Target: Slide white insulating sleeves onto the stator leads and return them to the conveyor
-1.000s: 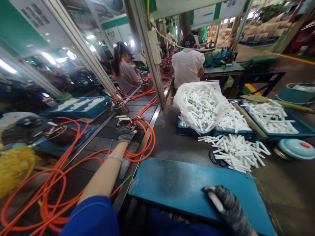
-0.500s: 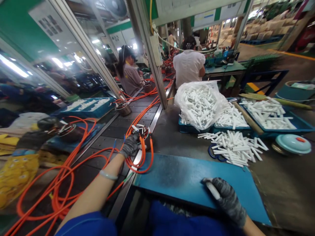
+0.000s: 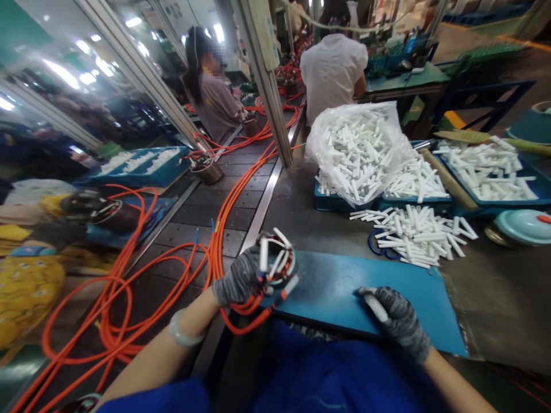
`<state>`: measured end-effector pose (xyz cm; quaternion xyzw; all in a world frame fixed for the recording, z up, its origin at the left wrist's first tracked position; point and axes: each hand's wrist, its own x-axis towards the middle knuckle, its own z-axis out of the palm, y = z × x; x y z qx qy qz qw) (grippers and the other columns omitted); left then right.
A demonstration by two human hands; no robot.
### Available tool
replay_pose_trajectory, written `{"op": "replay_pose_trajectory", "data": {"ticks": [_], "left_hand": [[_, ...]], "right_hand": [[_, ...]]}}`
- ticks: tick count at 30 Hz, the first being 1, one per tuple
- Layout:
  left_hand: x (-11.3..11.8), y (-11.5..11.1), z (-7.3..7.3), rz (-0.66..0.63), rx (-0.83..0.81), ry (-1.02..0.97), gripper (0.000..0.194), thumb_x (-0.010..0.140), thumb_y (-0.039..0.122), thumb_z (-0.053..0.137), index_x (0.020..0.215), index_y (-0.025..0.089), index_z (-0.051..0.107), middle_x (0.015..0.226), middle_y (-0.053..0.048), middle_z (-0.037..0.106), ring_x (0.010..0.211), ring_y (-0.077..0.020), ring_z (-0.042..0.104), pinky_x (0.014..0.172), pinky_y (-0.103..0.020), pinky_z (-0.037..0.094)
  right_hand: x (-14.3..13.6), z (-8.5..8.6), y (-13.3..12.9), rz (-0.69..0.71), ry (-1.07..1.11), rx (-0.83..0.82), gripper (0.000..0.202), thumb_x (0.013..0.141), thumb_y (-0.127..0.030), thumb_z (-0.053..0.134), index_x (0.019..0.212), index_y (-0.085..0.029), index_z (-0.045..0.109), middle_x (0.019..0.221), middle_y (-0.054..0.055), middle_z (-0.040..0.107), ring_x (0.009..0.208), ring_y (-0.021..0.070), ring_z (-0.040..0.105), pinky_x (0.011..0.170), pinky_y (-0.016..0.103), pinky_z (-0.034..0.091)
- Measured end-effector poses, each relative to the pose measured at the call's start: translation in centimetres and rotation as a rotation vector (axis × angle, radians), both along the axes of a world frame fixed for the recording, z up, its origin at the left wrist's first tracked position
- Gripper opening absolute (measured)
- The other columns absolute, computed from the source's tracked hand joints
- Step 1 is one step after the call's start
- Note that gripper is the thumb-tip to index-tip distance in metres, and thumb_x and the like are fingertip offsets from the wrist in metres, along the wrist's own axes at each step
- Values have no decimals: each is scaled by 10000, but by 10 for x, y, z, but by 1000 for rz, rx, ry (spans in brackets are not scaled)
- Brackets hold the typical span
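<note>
My left hand (image 3: 241, 276), in a grey glove, grips a motor stator (image 3: 282, 261) by its side. White sleeves stick out of the stator's top, and orange cable (image 3: 247, 327) loops below it. It is tilted at the left edge of the blue mat (image 3: 331, 281). Over the mat's right part, my gloved right hand (image 3: 396, 318) is closed round a white tube (image 3: 376, 307); its fingertips also look dark at the front. Beyond the mat lies a loose pile of white tubes (image 3: 424, 232), with blue-handled scissors (image 3: 381, 244) partly under it.
A plastic bag of white tubes (image 3: 359, 152) rests on blue trays, beside another blue tray (image 3: 495, 201). A round light-blue lidded container (image 3: 523, 226) stands right. Orange cables (image 3: 221, 229) cross the conveyor (image 3: 181, 218). A metal post (image 3: 269, 92) rises ahead. Co-workers sit beyond and left.
My left hand has brought the stator from the conveyor's edge rightward and nearer, to the mat. My right hand still holds the white tube at about the same place. The view has tipped downward.
</note>
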<state>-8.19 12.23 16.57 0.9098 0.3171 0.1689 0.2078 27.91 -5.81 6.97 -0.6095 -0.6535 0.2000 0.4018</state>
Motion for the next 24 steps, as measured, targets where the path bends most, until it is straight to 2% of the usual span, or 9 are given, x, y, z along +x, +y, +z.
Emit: {"op": "replay_pose_trajectory", "data": {"ticks": [3, 5, 7, 10, 13, 15, 18, 21, 24], "left_hand": [[27, -6, -2, -389, -66, 98, 187, 898, 372, 607, 962, 312, 773, 951, -8, 766, 1083, -226, 704, 1200, -448, 390], [45, -7, 3, -467, -79, 183, 241, 899, 268, 575, 1031, 327, 767, 1054, -5, 771, 1245, -231, 633, 1268, -485, 260], [58, -6, 14, -419, -54, 186, 256, 903, 268, 590, 1083, 344, 754, 1177, 4, 751, 1367, -239, 540, 1287, -525, 184], [62, -9, 34, -255, -33, -17, 268, 930, 291, 568, 1143, 321, 727, 1309, -20, 692, 1356, -244, 546, 1247, -510, 312], [51, -26, 47, 121, -210, -205, 322, 975, 314, 523, 1261, 246, 653, 1236, -77, 695, 1136, -228, 670, 1050, -422, 542], [44, -43, 47, 249, -376, -238, 442, 976, 384, 577, 1388, 226, 551, 1129, -85, 700, 972, -217, 702, 890, -379, 610], [45, -67, 35, 200, -359, -235, 595, 929, 433, 701, 1453, 248, 485, 1235, -90, 650, 1059, -231, 676, 927, -382, 596], [56, -78, 25, 136, -198, -235, 445, 970, 411, 661, 1370, 238, 573, 1301, -82, 623, 1213, -238, 613, 1066, -405, 523], [67, -74, 24, 191, -168, -220, 309, 1029, 382, 540, 1273, 227, 648, 1182, -61, 702, 1116, -208, 671, 1006, -359, 557]], "right_hand": [[0, 5, -1, -34, 94, -81, 341, 1012, -491, 541, 1032, -250, 781, 959, 58, 788, 870, 241, 757, 836, 364, 634], [-1, 8, -1, -63, 155, -131, 372, 1004, -527, 538, 1040, -246, 779, 929, 77, 785, 808, 253, 754, 793, 379, 642], [1, 11, 0, -109, 219, -159, 380, 1004, -529, 536, 1121, -239, 753, 937, 84, 782, 773, 248, 748, 756, 376, 639], [6, 28, 6, -145, 215, -90, 347, 1006, -485, 553, 1190, -242, 719, 1005, 74, 773, 843, 233, 743, 803, 374, 618], [9, 65, 22, -65, 12, 86, 305, 1022, -452, 536, 1153, -266, 739, 1028, 62, 756, 920, 227, 721, 885, 392, 585], [5, 94, 39, 43, -140, 197, 316, 1046, -425, 491, 1180, -274, 734, 1013, 58, 748, 937, 224, 706, 926, 405, 562], [-8, 127, 73, 229, -398, 412, 355, 1062, -437, 465, 1189, -231, 723, 984, 67, 739, 947, 223, 674, 917, 391, 528], [-21, 141, 103, 372, -646, 482, 389, 1072, -446, 430, 1140, -210, 732, 991, 71, 723, 931, 217, 633, 911, 385, 483], [-27, 144, 120, 501, -791, 448, 382, 1078, -359, 407, 1013, -189, 742, 902, 73, 698, 859, 213, 590, 895, 399, 440]]}}
